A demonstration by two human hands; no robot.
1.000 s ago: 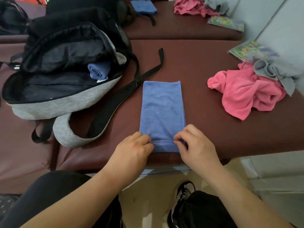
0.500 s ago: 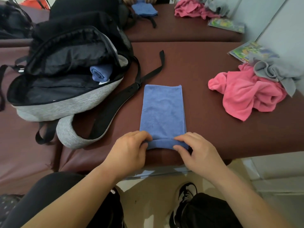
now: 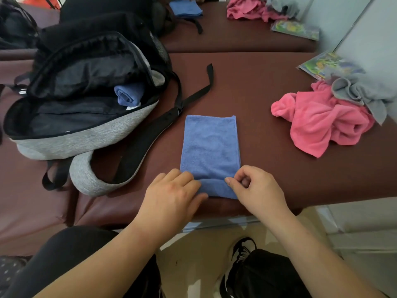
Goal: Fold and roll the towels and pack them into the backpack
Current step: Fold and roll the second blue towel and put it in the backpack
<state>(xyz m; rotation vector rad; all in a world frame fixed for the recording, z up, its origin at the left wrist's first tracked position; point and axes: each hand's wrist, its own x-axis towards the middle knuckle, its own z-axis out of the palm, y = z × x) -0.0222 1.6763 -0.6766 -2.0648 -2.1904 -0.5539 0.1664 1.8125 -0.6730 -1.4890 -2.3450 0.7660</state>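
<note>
You are working with both forearms bare, your left hand and right hand showing no rings, watch or gloves, and no sleeve is reaching into view on either arm. You are wearing dark, close-fitting trousers, black to charcoal over both legs. You are also wearing a black sneaker with white markings along its side and a pale edge at the sole.

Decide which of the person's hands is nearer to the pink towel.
Right. The right hand sits at the folded blue towel's near right corner, below-left of the pink towel; the left hand is farther left.
</note>
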